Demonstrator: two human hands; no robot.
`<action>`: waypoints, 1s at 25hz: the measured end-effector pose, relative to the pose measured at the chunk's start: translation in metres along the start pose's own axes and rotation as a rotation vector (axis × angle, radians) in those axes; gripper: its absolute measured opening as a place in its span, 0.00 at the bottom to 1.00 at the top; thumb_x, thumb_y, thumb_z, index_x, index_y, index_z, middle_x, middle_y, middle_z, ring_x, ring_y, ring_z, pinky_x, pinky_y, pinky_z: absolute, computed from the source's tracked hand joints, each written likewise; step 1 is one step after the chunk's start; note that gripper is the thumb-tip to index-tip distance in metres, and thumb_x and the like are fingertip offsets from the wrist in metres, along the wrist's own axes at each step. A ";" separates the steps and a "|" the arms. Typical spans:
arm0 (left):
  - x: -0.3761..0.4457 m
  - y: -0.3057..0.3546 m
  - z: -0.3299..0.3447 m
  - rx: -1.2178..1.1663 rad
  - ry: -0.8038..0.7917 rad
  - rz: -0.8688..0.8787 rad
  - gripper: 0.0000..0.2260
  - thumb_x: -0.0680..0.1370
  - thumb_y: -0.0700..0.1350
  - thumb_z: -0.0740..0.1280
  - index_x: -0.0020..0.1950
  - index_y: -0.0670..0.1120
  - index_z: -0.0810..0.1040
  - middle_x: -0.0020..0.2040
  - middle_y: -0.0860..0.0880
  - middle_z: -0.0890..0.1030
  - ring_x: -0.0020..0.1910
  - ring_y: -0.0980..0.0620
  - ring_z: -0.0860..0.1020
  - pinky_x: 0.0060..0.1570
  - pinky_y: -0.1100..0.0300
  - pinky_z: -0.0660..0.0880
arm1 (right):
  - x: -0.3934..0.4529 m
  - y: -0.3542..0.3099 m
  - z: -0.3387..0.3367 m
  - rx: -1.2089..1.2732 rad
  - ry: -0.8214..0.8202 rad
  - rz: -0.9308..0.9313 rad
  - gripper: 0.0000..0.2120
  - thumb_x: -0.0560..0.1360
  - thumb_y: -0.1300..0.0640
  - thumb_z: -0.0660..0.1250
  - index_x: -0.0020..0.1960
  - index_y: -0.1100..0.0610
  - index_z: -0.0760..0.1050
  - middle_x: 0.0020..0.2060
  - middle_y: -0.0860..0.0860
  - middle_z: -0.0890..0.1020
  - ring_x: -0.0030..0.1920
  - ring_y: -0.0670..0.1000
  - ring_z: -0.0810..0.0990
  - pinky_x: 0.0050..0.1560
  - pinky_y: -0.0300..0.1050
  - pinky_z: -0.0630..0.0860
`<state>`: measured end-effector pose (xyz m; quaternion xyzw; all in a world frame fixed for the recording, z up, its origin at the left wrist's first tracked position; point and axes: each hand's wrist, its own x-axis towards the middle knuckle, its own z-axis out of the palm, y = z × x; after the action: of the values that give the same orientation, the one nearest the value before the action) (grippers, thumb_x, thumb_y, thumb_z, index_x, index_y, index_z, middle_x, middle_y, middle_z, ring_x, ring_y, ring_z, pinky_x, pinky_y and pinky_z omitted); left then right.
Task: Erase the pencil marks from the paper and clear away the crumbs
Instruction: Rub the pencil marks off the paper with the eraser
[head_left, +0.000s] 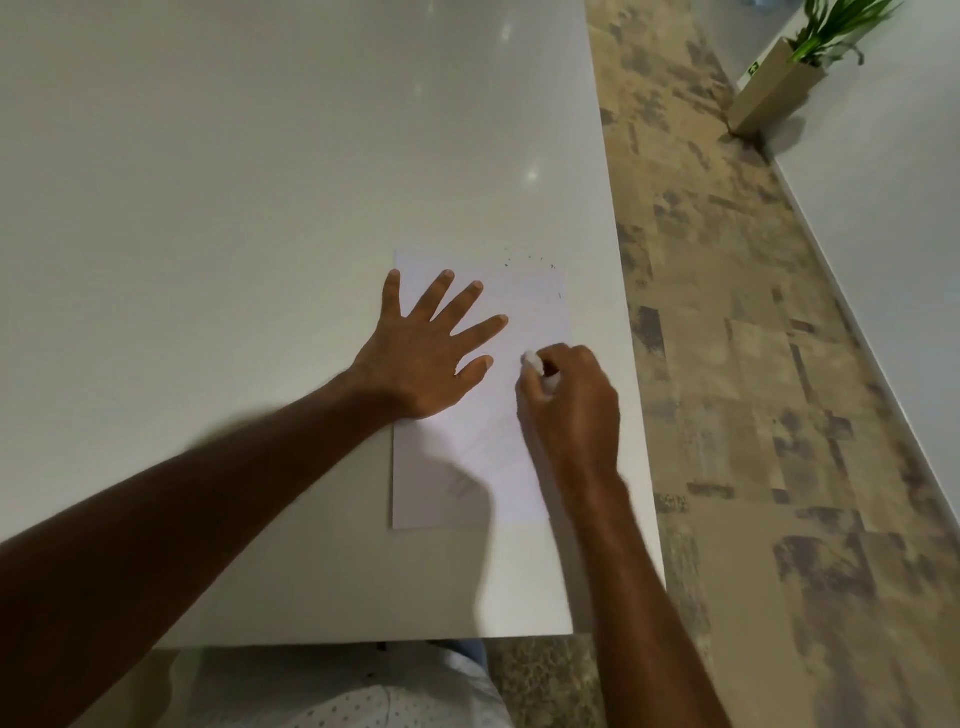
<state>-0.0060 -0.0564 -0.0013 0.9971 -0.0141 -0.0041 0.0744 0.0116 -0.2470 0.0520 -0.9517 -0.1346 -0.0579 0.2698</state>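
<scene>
Currently we log: paper (524, 312) lying near the right edge of the white table (234, 182); left hand (426, 353) spread flat on it; right hand (571, 405) pinching a white eraser (534, 362), mostly hidden by fingers; dark crumbs (530, 260) at the far corner; pencil marks (460, 486) faint, barely legible in shadow.

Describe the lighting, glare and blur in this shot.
Head view: dim, soft light; small glare spots on the table; the left hand casts a shadow across the paper; the right hand looks slightly motion-blurred; wide-angle bending at the edges.
</scene>
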 end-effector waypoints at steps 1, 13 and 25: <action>-0.001 0.000 -0.001 0.002 -0.001 0.000 0.27 0.81 0.67 0.35 0.80 0.65 0.38 0.83 0.52 0.38 0.82 0.44 0.37 0.73 0.28 0.39 | -0.019 -0.009 0.005 -0.018 -0.048 -0.046 0.07 0.82 0.51 0.68 0.46 0.51 0.79 0.42 0.46 0.79 0.38 0.46 0.76 0.39 0.41 0.70; -0.001 0.000 0.002 0.001 0.012 0.005 0.27 0.80 0.66 0.34 0.80 0.65 0.37 0.83 0.52 0.38 0.82 0.45 0.37 0.73 0.28 0.39 | -0.050 -0.003 -0.004 -0.109 -0.229 -0.187 0.08 0.82 0.49 0.66 0.45 0.51 0.78 0.41 0.46 0.77 0.38 0.47 0.74 0.37 0.42 0.69; -0.004 -0.001 0.001 -0.014 0.017 0.020 0.27 0.81 0.66 0.36 0.81 0.66 0.41 0.83 0.52 0.40 0.82 0.45 0.38 0.73 0.29 0.39 | -0.038 0.007 -0.004 0.020 -0.216 -0.138 0.04 0.80 0.50 0.70 0.49 0.49 0.81 0.44 0.44 0.79 0.42 0.43 0.76 0.43 0.31 0.70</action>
<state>-0.0098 -0.0556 -0.0019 0.9964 -0.0231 0.0051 0.0817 -0.0226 -0.2635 0.0448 -0.9383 -0.2283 0.0277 0.2584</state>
